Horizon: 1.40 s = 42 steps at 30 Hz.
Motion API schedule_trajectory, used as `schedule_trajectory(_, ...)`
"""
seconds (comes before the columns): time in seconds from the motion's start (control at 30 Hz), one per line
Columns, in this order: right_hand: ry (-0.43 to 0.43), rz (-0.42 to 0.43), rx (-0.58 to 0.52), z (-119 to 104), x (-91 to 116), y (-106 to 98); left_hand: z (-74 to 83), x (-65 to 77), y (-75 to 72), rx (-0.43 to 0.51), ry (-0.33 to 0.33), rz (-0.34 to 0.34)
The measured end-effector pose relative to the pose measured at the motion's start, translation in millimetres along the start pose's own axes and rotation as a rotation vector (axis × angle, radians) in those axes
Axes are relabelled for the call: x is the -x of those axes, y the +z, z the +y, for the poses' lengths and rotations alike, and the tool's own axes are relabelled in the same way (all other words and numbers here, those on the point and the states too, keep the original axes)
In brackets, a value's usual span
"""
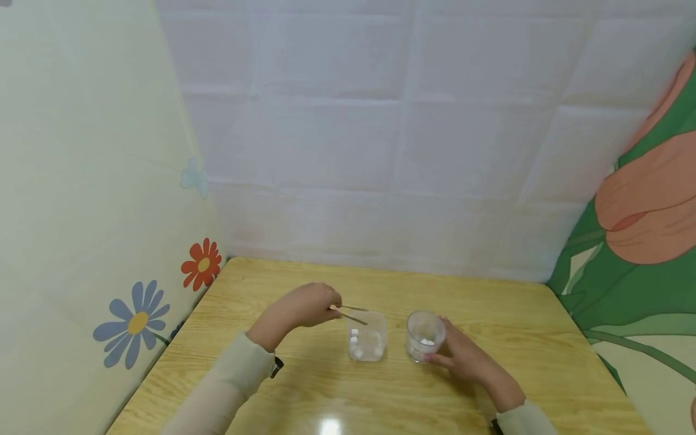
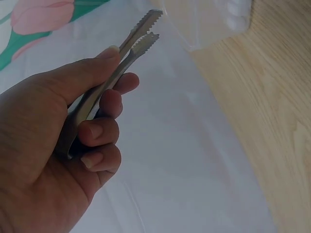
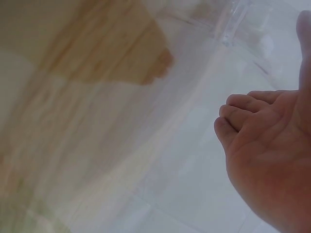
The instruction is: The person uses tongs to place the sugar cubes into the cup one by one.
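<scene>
My left hand [image 1: 312, 304] grips a pair of small metal tongs [image 2: 141, 46] with toothed tips. Those tips stand apart with nothing between them, over the far part of a clear plastic box [image 1: 383, 333] in the head view. Several small white cubes [image 1: 354, 336] lie in the box, mostly along its left and near sides. To the right of the box, a clear glass [image 1: 415, 325] stands with a few white pieces [image 1: 427, 342] inside. My right hand [image 1: 462, 355] holds the glass from its right, thumb at the near side, the other fingers partly hidden behind it.
The yellow wood-grain table [image 1: 304, 386] reaches a pale cloth backdrop [image 1: 348, 151] at the back. Flower-printed panels flank it, with a blue flower [image 1: 136, 323] on the left and a large pink-and-green print [image 1: 647, 199] on the right.
</scene>
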State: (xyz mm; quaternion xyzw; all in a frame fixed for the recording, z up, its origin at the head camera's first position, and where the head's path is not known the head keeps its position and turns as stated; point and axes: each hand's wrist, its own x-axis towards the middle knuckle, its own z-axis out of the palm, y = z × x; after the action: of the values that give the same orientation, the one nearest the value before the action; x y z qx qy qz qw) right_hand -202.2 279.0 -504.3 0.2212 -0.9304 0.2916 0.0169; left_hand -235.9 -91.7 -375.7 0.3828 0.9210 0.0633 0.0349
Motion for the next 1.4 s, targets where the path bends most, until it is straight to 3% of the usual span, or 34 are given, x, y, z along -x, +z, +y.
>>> schedule_trajectory(0.27, -0.024, 0.009, 0.002, 1, 0, 0, -2.5, 0.4, 4.3, 0.025, -0.058, -0.053)
schedule_trajectory(0.9, 0.003, -0.014, -0.016, -4, 0, -2, 1.7, -14.8, 11.6, -0.093, -0.035, -0.091)
schedule_trajectory(1.4, -0.002, -0.011, -0.005, -1, -1, -1, 40.8, -44.6, 11.8, -0.326, -0.156, -0.154)
